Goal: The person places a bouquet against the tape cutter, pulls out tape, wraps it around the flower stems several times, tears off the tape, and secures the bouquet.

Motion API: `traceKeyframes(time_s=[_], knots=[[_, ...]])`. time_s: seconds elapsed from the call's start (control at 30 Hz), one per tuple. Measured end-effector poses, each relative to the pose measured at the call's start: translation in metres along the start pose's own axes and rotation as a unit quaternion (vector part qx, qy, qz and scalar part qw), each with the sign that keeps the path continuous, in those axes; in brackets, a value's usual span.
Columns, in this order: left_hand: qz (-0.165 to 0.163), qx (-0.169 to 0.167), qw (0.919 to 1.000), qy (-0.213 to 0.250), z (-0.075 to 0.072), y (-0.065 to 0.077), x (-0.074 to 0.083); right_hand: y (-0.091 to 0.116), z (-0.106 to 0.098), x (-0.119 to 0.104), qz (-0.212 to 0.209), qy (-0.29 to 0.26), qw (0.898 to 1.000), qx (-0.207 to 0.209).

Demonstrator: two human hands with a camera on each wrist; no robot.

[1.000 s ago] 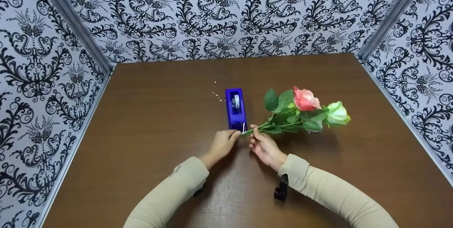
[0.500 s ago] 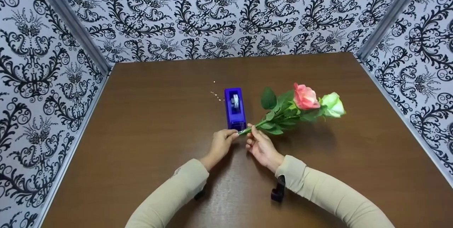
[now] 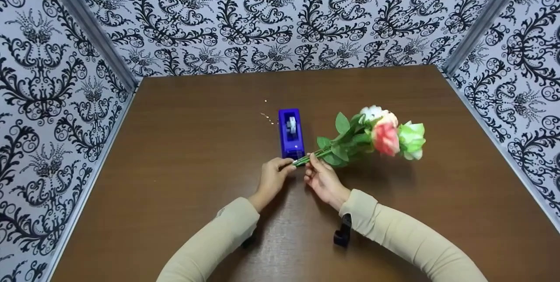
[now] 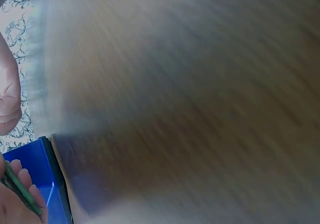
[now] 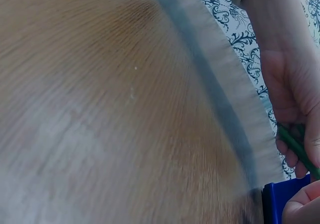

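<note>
Head view, stem axis: your flower bunch [image 3: 358, 138] lies lengthwise between the tabletop's [image 3: 183, 142] left and right edges, blooms [image 3: 393, 135] toward the right edge and slightly toward the back one, cut ends toward the left.
Head view, nearer hand: your left hand [image 3: 273, 178] is at the stem ends; your right hand [image 3: 326, 183] is farther up, nearer the blooms.
Head view, fingers: both hands are holding, left fingers pinching the stems [image 3: 324, 153] at their ends, right thumb and fingers gripping just beside, with a short run of stem bare between them.
Head view, tape dispenser: the blue tape dispenser [image 3: 292, 144] sits near the tabletop's middle, just beyond the stem ends toward the back edge, its long axis roughly crosswise to the stems; you cannot tell whether they touch.
Left wrist view, stems: they cross the fingers of what appears to be your left hand, low at the left, in front of the dispenser.
Right wrist view, stems: they slant from your left fingers toward your right hand, which is cut off by the frame; its grip is unclear here.
</note>
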State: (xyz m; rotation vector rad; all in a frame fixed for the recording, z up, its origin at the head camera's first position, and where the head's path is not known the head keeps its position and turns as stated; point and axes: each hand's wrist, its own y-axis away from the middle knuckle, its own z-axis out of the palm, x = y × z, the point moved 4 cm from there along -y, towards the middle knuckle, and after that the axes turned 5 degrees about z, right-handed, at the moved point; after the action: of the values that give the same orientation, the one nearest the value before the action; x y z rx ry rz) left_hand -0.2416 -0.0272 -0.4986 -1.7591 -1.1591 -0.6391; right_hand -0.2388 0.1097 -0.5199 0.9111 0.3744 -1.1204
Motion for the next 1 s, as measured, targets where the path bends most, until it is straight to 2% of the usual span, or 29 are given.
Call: traceKeyframes(time_s=[0.17,0.33,0.43,0.6,0.83,1.0], knots=[[-0.014,-0.011,0.9998,0.003,0.001,-0.002,-0.001,-0.003,-0.003,0.000,0.001,0.005,1.000,-0.002],[-0.023,-0.044,0.9987,-0.008,0.001,-0.005,0.000,-0.006,-0.007,-0.001,0.000,0.015,1.000,-0.002],[-0.015,-0.067,0.9975,-0.020,0.001,-0.007,0.001,-0.008,-0.008,-0.001,-0.002,0.018,1.000,-0.002],[-0.024,-0.093,0.9953,-0.008,0.001,-0.010,-0.002,-0.010,-0.008,0.000,-0.003,0.012,1.000,-0.002],[-0.057,-0.082,0.9950,0.008,0.001,-0.012,-0.007,-0.010,-0.007,0.002,-0.001,0.022,1.000,0.012],[-0.042,-0.056,0.9975,0.001,-0.002,-0.013,-0.004,-0.009,-0.004,0.000,-0.009,0.041,0.999,0.025]])
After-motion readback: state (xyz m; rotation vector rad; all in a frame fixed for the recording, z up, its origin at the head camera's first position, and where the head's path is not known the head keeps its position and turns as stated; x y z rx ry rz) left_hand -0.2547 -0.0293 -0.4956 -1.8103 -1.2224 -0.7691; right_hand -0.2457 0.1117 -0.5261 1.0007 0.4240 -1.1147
